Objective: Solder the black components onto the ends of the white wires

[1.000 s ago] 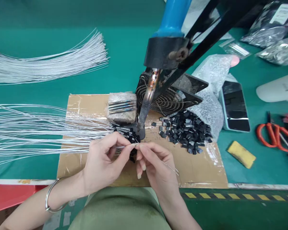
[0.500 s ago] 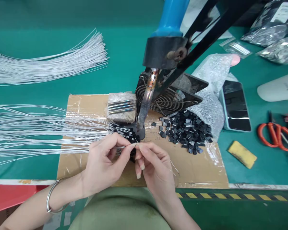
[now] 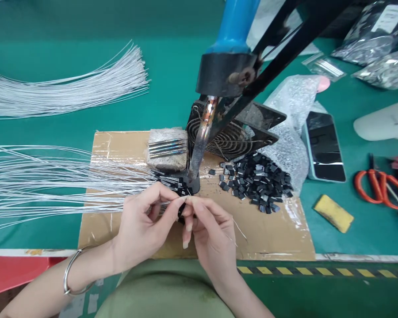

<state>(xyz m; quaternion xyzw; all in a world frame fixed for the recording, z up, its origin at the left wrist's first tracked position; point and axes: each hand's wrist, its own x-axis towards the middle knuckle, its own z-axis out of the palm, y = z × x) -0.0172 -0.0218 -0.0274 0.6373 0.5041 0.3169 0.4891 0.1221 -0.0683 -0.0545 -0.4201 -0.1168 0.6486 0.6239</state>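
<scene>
Head view, lower centre: the bare left hand point(image 3: 147, 227) and bare right hand point(image 3: 215, 236) meet at their pinched fingertips; the left's grasp is hidden, while the right's fingers grip a thin pale wire point(image 3: 241, 230), trailing rightward. The right hand has shifted slightly left.

Bare cardboard point(image 3: 272, 234) lies right of the hands point(image 3: 185, 203), below a heap of black parts point(image 3: 258, 181). Directly beyond the hands, a soldering iron point(image 3: 204, 132) slants down, blocking the way; white wires point(image 3: 69, 181) cover the left.
</scene>
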